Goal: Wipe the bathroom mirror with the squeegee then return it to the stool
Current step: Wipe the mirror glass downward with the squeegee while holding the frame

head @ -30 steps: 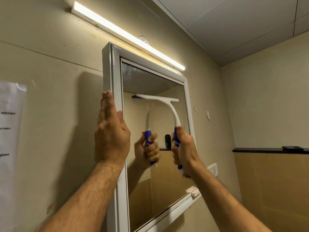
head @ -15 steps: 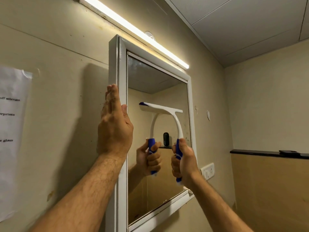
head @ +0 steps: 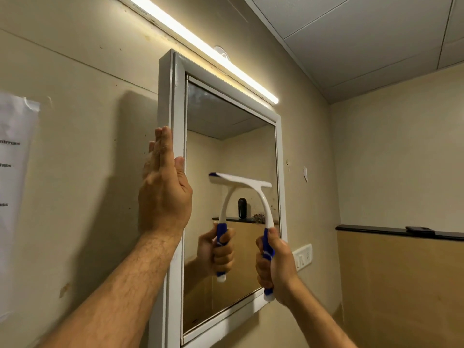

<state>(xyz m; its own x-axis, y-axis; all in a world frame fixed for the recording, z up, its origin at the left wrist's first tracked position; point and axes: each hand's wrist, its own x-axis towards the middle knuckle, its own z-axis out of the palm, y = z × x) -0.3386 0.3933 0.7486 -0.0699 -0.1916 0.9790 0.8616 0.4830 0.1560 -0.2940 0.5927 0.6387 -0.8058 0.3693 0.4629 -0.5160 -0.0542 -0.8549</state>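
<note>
On the wall at far left hangs a paper notice (head: 15, 197). Next, the left hand (head: 164, 189) lies flat, fingers straight, against the mirror (head: 226, 136) frame. Right of it, the right hand (head: 273, 264) grips the squeegee (head: 253, 194) handle, blade on the glass. An uneven press could leave streaks. No stool is visible.
</note>
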